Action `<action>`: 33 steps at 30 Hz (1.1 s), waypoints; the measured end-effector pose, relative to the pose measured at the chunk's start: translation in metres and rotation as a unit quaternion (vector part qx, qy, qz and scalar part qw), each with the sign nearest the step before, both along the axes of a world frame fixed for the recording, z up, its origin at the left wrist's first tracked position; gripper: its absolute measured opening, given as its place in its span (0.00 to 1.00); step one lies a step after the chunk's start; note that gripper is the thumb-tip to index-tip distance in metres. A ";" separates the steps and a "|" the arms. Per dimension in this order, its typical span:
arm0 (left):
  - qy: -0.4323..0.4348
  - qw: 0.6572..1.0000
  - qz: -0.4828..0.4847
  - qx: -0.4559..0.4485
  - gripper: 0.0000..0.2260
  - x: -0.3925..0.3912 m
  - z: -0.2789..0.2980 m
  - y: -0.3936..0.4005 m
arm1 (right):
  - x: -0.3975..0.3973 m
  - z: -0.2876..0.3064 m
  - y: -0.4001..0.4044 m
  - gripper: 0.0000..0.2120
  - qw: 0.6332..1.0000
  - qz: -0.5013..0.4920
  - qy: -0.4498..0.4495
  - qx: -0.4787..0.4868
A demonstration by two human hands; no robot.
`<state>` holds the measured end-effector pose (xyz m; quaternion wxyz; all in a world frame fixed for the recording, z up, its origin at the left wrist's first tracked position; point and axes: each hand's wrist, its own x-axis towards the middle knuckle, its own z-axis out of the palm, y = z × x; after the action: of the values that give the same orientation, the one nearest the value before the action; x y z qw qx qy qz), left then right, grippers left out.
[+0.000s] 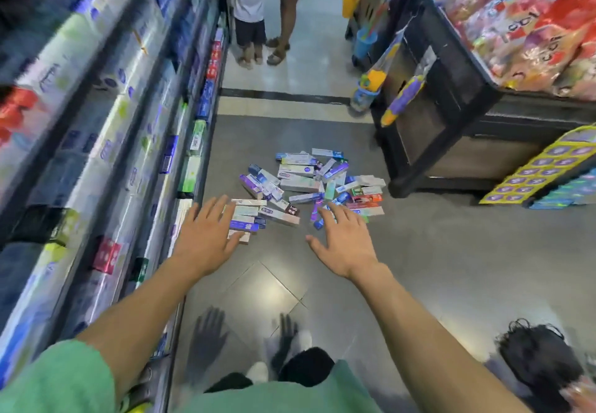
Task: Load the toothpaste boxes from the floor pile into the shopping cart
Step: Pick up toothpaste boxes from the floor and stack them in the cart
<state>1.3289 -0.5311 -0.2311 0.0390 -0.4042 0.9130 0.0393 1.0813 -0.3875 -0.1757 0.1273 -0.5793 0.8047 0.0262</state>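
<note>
**Empty hands over a loose pile, and no cart to be seen**

On the far left, the shelving [106,141] runs close beside the aisle, its lower edge lined with more boxed stock — a reach that drifts that way could take shelf goods instead of fallen ones.

The left hand [206,235] is stretched out with fingers spread and straight, holding nothing; it appears over the near-left corner of the toothpaste boxes [309,183], though whether it touches them cannot be told. The boxes lie scattered on the grey floor [435,251] mid-aisle, overlapping at odd angles, so a broad scoop could let some slide off.

The right hand [345,245] is likewise open and empty, over the pile's near-right edge.

Further right stands a dark display stand [451,116], near the pile. The shopping cart is not in view — carrying an armful toward it unseen risks drops. Two people [261,9] stand beyond the pile.
</note>
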 end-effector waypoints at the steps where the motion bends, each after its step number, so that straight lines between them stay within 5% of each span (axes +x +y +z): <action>1: -0.006 1.000 0.016 0.008 0.34 0.003 -0.005 -0.009 | -0.003 -0.005 -0.017 0.34 1.000 0.014 -0.001 0.007; 10: -0.055 0.993 0.102 0.028 0.31 -0.020 -0.035 -0.096 | -0.054 -0.057 -0.162 0.34 0.994 0.101 -0.023 0.044; 20: 0.005 0.979 0.200 0.037 0.32 -0.046 -0.095 -0.194 | -0.081 -0.141 -0.301 0.35 0.976 0.197 -0.032 0.090; 25: 0.012 0.983 0.178 0.040 0.31 -0.029 -0.207 -0.236 | -0.067 -0.249 -0.347 0.34 0.979 0.181 -0.053 0.083; 33: 0.017 0.990 0.135 0.025 0.30 -0.017 -0.484 -0.270 | -0.055 -0.521 -0.377 0.40 0.980 0.179 -0.062 0.061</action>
<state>1.3115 -0.8009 -0.7154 0.0276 -0.5215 0.8496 0.0739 1.0266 -0.7648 -0.6967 0.2055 -0.7057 0.6753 0.0615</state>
